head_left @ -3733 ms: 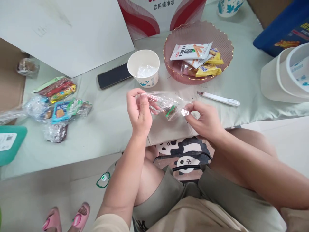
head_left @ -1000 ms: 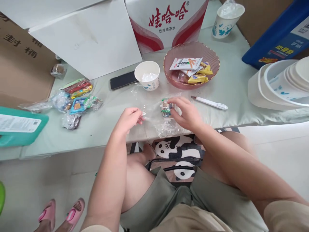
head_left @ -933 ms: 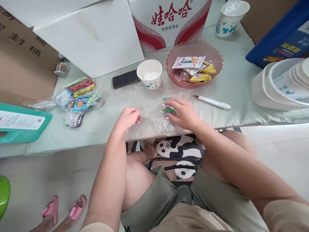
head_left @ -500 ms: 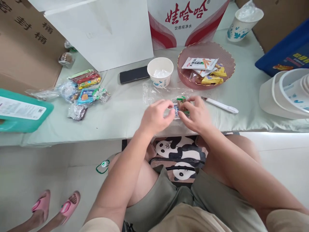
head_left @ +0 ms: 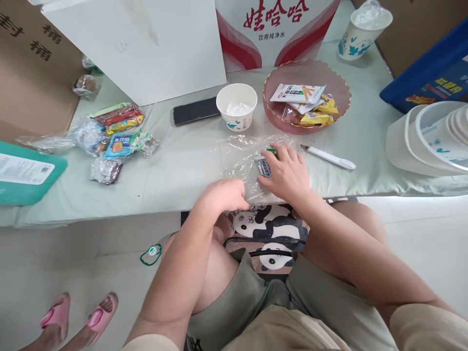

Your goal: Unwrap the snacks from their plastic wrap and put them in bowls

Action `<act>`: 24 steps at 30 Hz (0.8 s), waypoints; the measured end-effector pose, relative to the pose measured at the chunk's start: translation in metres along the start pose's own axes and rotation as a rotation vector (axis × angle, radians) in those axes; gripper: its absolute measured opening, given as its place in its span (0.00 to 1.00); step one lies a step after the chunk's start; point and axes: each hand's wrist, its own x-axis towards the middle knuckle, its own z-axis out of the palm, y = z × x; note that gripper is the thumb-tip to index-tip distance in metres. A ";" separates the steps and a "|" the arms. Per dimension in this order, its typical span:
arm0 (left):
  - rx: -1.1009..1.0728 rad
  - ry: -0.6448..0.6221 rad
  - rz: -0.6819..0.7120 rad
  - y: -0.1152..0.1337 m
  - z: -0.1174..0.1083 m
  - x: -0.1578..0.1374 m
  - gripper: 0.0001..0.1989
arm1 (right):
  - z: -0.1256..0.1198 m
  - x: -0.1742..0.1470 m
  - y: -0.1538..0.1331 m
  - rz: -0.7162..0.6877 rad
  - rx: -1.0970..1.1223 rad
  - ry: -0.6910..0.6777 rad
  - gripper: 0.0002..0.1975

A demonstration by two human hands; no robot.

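Currently I log remotely: small packet (head_left: 263, 167), mid-frame, amid clear film (head_left: 237, 155); right hand (head_left: 287, 173), clasping the packet, seemingly to steady it; left hand (head_left: 225, 193), lower centre, at the film's near edge, perhaps to flatten it, pinch unclear.

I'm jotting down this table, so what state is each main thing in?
Packet: partly covered by the right hand
Plastic film: wrinkled, spread out
Near paper cup: upright, clear plastic inside
Far paper cup: upright, plastic wrap poking out
Pink bowl: upright, holding packaged snacks
Phone: flat, screen dark
White-handled tool: lying flat
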 end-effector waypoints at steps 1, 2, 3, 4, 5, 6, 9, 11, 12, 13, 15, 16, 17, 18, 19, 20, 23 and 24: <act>-0.009 -0.024 -0.008 -0.002 -0.001 -0.002 0.21 | -0.002 0.000 0.001 0.027 -0.011 -0.023 0.26; -0.040 -0.032 0.003 -0.004 -0.003 -0.004 0.21 | -0.004 -0.001 0.004 0.053 -0.022 -0.037 0.26; -0.103 -0.015 0.042 -0.006 -0.004 -0.006 0.20 | -0.007 -0.003 0.007 0.076 -0.032 -0.044 0.27; -0.201 0.023 0.111 -0.006 -0.006 -0.007 0.18 | -0.010 -0.004 0.010 0.098 -0.038 -0.046 0.27; -0.330 0.075 0.204 -0.005 -0.007 -0.007 0.16 | -0.012 -0.005 0.013 0.122 -0.040 -0.042 0.28; -0.476 0.129 0.307 -0.003 -0.007 -0.005 0.13 | -0.015 -0.006 0.015 0.147 -0.036 -0.032 0.29; -0.806 0.281 0.526 0.012 -0.002 0.011 0.08 | -0.021 -0.007 0.020 0.217 -0.011 0.001 0.30; -0.783 0.478 0.502 0.022 0.003 0.027 0.04 | -0.027 -0.008 0.023 0.259 0.001 0.013 0.29; -0.714 0.534 0.449 0.026 0.006 0.035 0.03 | -0.030 -0.008 0.024 0.282 0.002 0.013 0.28; -0.619 0.559 0.402 0.029 0.008 0.042 0.05 | -0.033 -0.009 0.026 0.306 0.000 0.010 0.28; -0.410 0.560 0.342 0.032 0.011 0.051 0.12 | -0.039 -0.009 0.030 0.352 -0.009 0.007 0.28; -0.314 0.545 0.329 0.032 0.012 0.053 0.16 | -0.041 -0.010 0.033 0.372 -0.012 0.005 0.27; -0.230 0.528 0.319 0.032 0.012 0.054 0.19 | -0.043 -0.010 0.035 0.388 -0.012 0.002 0.27; -0.157 0.504 0.304 0.032 0.013 0.053 0.23 | -0.044 -0.011 0.037 0.398 -0.010 0.000 0.26; -0.095 0.474 0.281 0.031 0.013 0.052 0.26 | -0.044 -0.011 0.039 0.406 -0.007 -0.001 0.25; -0.040 0.441 0.254 0.031 0.014 0.051 0.29 | -0.044 -0.011 0.040 0.408 -0.006 -0.003 0.24; 0.053 0.368 0.180 0.028 0.015 0.047 0.33 | -0.042 -0.013 0.042 0.391 -0.014 -0.035 0.27; 0.058 0.357 0.159 0.028 0.015 0.047 0.34 | -0.042 -0.013 0.044 0.388 -0.014 -0.052 0.29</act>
